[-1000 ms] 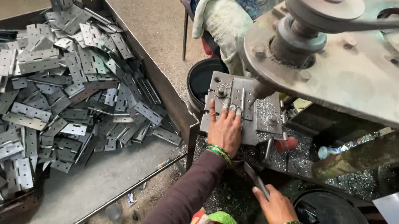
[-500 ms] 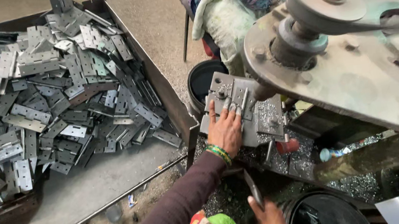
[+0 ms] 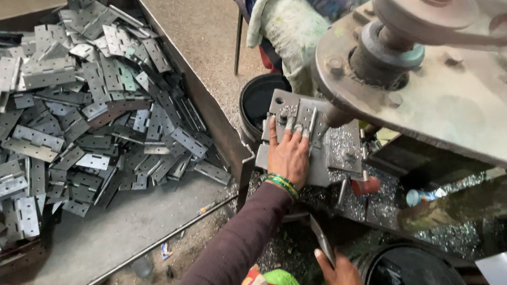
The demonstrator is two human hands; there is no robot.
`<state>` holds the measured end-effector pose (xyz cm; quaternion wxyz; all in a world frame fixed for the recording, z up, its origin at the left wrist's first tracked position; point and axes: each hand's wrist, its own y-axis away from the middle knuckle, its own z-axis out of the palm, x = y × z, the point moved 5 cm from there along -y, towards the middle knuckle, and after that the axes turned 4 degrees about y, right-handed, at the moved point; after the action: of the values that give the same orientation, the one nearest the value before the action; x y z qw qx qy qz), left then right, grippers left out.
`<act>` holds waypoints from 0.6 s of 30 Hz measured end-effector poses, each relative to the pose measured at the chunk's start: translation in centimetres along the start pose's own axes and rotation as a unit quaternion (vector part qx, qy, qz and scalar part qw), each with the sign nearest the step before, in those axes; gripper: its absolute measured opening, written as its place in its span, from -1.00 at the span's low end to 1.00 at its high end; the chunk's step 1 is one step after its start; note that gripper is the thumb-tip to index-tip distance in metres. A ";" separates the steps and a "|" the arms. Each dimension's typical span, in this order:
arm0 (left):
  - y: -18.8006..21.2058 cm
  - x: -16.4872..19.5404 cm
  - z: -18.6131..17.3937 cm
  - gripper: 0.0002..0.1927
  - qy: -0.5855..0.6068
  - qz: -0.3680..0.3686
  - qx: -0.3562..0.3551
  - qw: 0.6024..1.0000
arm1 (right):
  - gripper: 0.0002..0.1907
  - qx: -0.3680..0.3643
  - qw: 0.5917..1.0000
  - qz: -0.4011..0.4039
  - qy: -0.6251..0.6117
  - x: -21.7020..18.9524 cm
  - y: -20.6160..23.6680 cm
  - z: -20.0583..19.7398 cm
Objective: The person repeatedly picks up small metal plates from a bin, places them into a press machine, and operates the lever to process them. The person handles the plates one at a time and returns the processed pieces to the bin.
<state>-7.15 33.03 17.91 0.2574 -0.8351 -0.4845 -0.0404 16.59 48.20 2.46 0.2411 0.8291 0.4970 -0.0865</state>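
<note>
Lowered since the earlier frames: right hand (image 3: 340, 277), now at the bottom edge of the frame, fingers curled around a thin metal strip (image 3: 322, 241) that stands up from its grip. Unchanged: left hand (image 3: 287, 154), centre of frame, fingers spread flat on the grey jig plate (image 3: 334, 144), grasping nothing; green bangles at its wrist. Machine (image 3: 458, 78) with round pulley: upper right, overhanging the plate. Black bucket (image 3: 260, 98): just beyond the plate. Second black bucket (image 3: 407, 273): lower right, beside the right hand. Tray (image 3: 209, 115) heaped with grey hinges (image 3: 63, 124): left half of frame. Metal shavings: around the plate. Another person, seated: top centre.
</note>
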 end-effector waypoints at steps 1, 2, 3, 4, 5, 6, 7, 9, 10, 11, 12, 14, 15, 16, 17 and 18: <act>0.4 0.2 0.2 -0.62 0.004 0.003 -0.025 1.000 | -0.34 -0.010 1.000 -0.003 0.001 0.4 0.0 -0.1; 0.4 0.4 0.0 -0.62 -0.011 0.017 -0.007 1.000 | -0.37 -0.007 1.000 0.000 -0.006 0.5 -0.2 -0.6; 0.3 0.6 -0.3 -0.62 -0.032 0.024 0.021 0.999 | -0.39 -0.001 1.000 -0.009 -0.012 0.3 -0.6 -1.6; 0.1 0.8 -0.5 -0.62 -0.052 0.028 0.045 0.997 | -0.41 -0.001 1.000 -0.018 -0.015 0.0 -0.7 -2.6; -0.1 0.8 -0.3 -0.67 -0.039 0.014 0.021 0.999 | -0.41 -0.011 1.000 -0.011 0.011 -0.2 -0.5 -3.4; -0.5 0.8 0.1 -0.72 -0.023 0.003 -0.007 1.000 | -0.41 -0.022 0.999 0.002 0.036 -0.5 -0.5 -4.2; -1.1 0.8 0.4 -0.76 -0.010 -0.008 -0.028 1.000 | -0.42 -0.028 0.998 0.008 0.061 -0.8 -0.5 -5.0; -2.6 0.9 0.5 -0.76 -0.057 -0.003 -0.032 0.998 | -0.42 -0.047 0.998 0.031 0.039 -1.0 -0.2 -5.2; -2.8 1.0 0.8 -0.76 -0.076 0.000 -0.041 0.996 | -0.42 -0.061 0.996 0.049 0.029 -0.8 0.0 -4.8; -2.8 0.9 1.0 -0.76 -0.055 -0.009 -0.052 0.997 | -0.35 -0.040 0.998 0.038 0.023 -0.7 0.3 -4.4; -2.8 0.8 1.1 -0.76 -0.035 -0.016 -0.061 0.997 | -0.27 -0.016 0.999 0.024 0.015 -0.6 0.6 -3.5; -2.5 0.8 1.1 -0.77 -0.031 -0.013 -0.038 0.999 | -0.20 0.014 1.000 0.014 0.004 -0.2 0.2 -1.6; -2.2 0.8 0.9 -0.77 -0.042 -0.009 -0.013 0.999 | -0.21 0.012 1.000 0.022 0.007 0.3 0.4 -0.3; -1.8 0.9 0.7 -0.76 -0.053 -0.005 0.010 0.999 | -0.21 0.009 0.999 0.030 0.010 0.6 0.5 0.6; -1.7 0.9 0.6 -0.75 -0.049 0.002 0.011 0.999 | -0.24 -0.005 0.999 0.029 0.017 0.9 0.5 1.1; -1.5 0.8 0.6 -0.74 -0.045 0.006 0.010 0.999 | -0.27 -0.022 0.999 0.027 0.027 0.9 0.5 1.4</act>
<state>-8.06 34.54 18.27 0.2437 -0.8364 -0.4910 0.0031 17.61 48.02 1.03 0.2481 0.8386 0.4827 -0.0470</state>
